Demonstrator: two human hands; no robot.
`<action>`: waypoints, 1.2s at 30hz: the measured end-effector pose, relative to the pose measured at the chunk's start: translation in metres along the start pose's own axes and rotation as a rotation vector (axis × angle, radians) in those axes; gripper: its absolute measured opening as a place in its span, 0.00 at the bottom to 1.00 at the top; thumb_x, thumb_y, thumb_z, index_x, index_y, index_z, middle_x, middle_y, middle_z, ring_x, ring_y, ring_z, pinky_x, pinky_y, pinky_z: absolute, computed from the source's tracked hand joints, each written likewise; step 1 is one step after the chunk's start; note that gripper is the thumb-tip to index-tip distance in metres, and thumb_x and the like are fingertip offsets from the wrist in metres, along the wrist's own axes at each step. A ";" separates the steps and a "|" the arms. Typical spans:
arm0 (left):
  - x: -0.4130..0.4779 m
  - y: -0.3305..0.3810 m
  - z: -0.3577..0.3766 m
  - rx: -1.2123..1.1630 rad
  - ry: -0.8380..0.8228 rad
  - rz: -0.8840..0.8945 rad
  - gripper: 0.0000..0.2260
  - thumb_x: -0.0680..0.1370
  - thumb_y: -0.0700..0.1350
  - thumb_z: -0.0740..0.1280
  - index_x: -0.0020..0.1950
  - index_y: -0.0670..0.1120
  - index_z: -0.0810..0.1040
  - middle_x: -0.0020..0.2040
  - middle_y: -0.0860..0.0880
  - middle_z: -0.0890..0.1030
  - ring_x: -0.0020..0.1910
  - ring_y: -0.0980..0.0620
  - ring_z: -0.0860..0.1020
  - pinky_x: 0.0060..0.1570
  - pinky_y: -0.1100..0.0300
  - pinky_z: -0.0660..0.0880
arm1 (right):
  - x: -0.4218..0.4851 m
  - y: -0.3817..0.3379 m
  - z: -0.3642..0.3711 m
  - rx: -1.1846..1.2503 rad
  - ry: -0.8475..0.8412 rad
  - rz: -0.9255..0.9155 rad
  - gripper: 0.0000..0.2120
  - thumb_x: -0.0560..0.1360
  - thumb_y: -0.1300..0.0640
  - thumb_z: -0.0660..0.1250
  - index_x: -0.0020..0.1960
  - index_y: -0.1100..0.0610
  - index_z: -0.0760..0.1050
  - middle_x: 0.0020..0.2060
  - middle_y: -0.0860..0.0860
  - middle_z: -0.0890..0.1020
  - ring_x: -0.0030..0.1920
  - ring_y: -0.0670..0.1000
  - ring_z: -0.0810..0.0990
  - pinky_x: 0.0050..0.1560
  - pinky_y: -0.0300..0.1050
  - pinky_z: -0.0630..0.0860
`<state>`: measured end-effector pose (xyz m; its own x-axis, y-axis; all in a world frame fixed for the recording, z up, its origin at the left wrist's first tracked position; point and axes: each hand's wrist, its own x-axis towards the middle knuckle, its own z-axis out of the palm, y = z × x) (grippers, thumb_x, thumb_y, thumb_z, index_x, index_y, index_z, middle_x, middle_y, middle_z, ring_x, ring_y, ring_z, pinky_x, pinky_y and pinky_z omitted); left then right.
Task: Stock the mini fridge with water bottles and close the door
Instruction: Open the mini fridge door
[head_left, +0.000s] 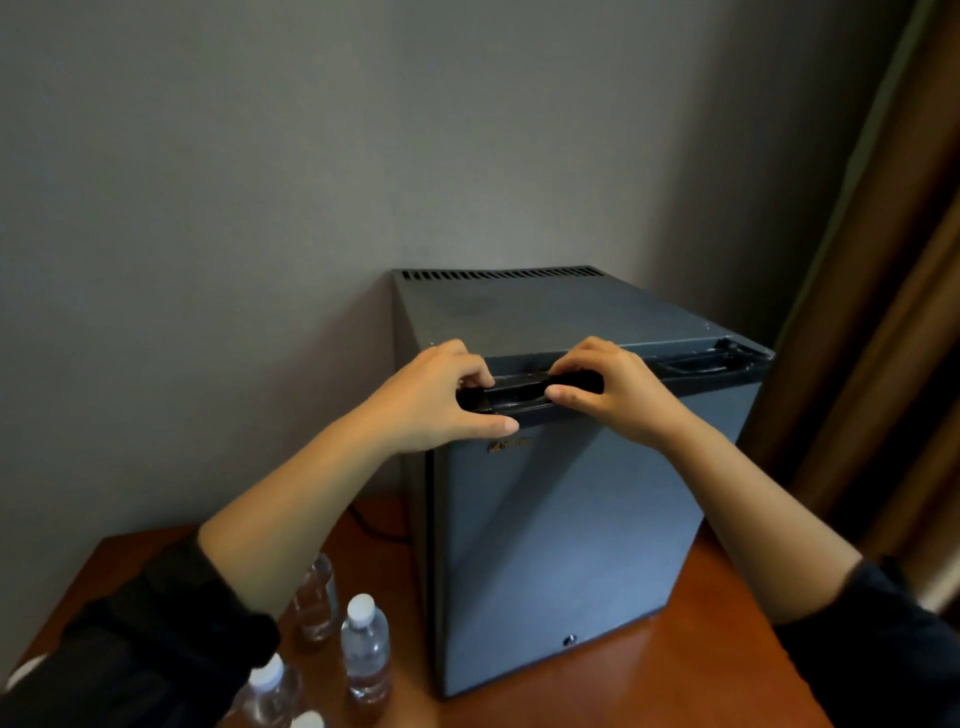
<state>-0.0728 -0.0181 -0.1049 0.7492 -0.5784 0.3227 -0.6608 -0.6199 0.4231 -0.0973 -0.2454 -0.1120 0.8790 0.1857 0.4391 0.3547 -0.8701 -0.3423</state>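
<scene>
Hooked the left hand (436, 397) into the black handle recess (519, 399) atop the mini fridge (561, 519), fingers curled in, thumb laid along the front edge. Clamped the right hand (618, 397) on the same recess, fingers over, thumb under. Saw the door (597, 493) shut flush. Spotted the water bottles (365, 654) standing upright on the wooden table (701, 675), just left of the fridge.

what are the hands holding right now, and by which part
Both grip the black handle on the top edge of the mini fridge door: left hand at its left end, right hand at its right end.
</scene>
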 end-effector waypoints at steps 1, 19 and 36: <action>-0.004 0.005 0.000 -0.021 -0.002 0.011 0.20 0.67 0.59 0.72 0.52 0.48 0.78 0.44 0.56 0.70 0.45 0.57 0.70 0.51 0.55 0.72 | -0.007 -0.001 -0.003 0.020 -0.009 -0.003 0.14 0.72 0.50 0.70 0.54 0.56 0.80 0.50 0.50 0.78 0.53 0.50 0.76 0.54 0.39 0.69; 0.039 0.120 0.068 -0.110 -0.295 0.463 0.15 0.81 0.45 0.55 0.67 0.50 0.72 0.67 0.54 0.71 0.66 0.59 0.66 0.67 0.63 0.61 | -0.159 0.016 -0.096 0.018 0.050 0.234 0.11 0.76 0.43 0.60 0.52 0.41 0.79 0.51 0.40 0.77 0.55 0.42 0.76 0.59 0.37 0.70; 0.124 0.248 0.143 0.147 -0.394 0.600 0.19 0.81 0.50 0.54 0.70 0.48 0.70 0.71 0.50 0.70 0.71 0.48 0.66 0.71 0.50 0.60 | -0.221 0.056 -0.182 -0.512 -0.122 0.613 0.16 0.78 0.49 0.61 0.62 0.51 0.77 0.63 0.42 0.77 0.66 0.45 0.70 0.68 0.44 0.67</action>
<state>-0.1502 -0.3188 -0.0812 0.2027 -0.9715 0.1229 -0.9724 -0.1849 0.1422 -0.3298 -0.4183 -0.0776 0.9088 -0.3700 0.1929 -0.3661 -0.9288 -0.0572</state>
